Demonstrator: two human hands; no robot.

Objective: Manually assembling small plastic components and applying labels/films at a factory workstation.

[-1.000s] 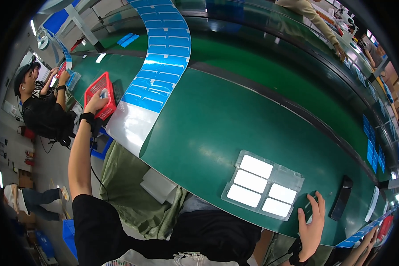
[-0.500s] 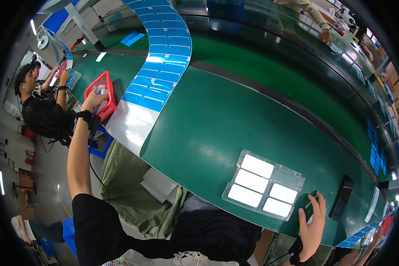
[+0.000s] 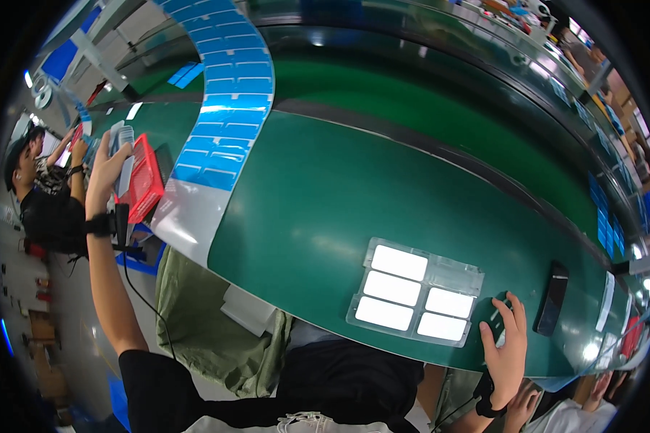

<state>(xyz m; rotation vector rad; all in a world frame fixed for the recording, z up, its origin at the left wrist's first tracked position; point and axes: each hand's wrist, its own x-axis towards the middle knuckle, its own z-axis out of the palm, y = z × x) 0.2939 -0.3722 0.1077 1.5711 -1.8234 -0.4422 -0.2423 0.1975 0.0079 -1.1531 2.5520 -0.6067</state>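
With left hand [image 3: 107, 169] clamped around it and right hand [image 3: 506, 338] over the bench [image 3: 325, 202], fingers apart, holding a stack of thin plates [image 3: 125, 136] at the red plastic basket [image 3: 149, 173], probably light, stiff, slippery, fragile, calling for gripping by the edges.

The counter [image 3: 303, 202] is coloured green, the basket [image 3: 143, 189] red, the cards [image 3: 392, 289] white, the phone [image 3: 552, 299] black; the strip [image 3: 237, 83] is patterned with blue, white-lined rectangles.

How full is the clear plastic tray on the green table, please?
Partly full: the clear tray holds five white pieces, three in its left column and two in its right, whose top space shows none.
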